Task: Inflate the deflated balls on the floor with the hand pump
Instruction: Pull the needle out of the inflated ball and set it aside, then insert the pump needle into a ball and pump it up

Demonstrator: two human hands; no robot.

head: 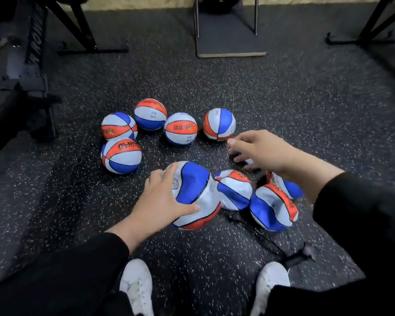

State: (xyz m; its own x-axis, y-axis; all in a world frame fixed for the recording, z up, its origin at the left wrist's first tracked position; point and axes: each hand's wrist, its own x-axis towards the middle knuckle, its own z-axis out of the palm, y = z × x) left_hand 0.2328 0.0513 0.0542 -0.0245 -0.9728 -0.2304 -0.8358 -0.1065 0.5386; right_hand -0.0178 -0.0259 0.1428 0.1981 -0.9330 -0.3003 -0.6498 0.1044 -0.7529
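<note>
On the black speckled rubber floor (283,106) five inflated red, white and blue mini basketballs sit in a loose arc in the middle distance: one at far left (119,126), one just behind it to the right (150,114), one in the centre (180,128), one at the right end (219,124), and a fifth (121,155) nearer, just in front of the far-left ball. Nearer the person lies a cluster of flattened balls in the same colours. The left hand (162,201) grips the largest deflated ball (198,197), fingers spread and curved over its left side with the thumb pressed on its near face. Touching that ball on the right is a second crumpled ball (235,190), then a third (271,208) nearest and to the right, and a fourth (285,185) partly hidden behind the third and the right forearm. The right hand (258,149) reaches out past the cluster, fingers curled down over a small blue and white thing (246,160) on the floor, mostly hidden; whether the fingers actually clamp it cannot be told. The black hand pump (303,254) lies on the floor near right, close to the right white shoe (271,283), its thin hose (255,231) running up toward the deflated balls. The left white shoe (137,286) shows at the near edge. Black gym equipment frames (39,71) stand at far left.
</note>
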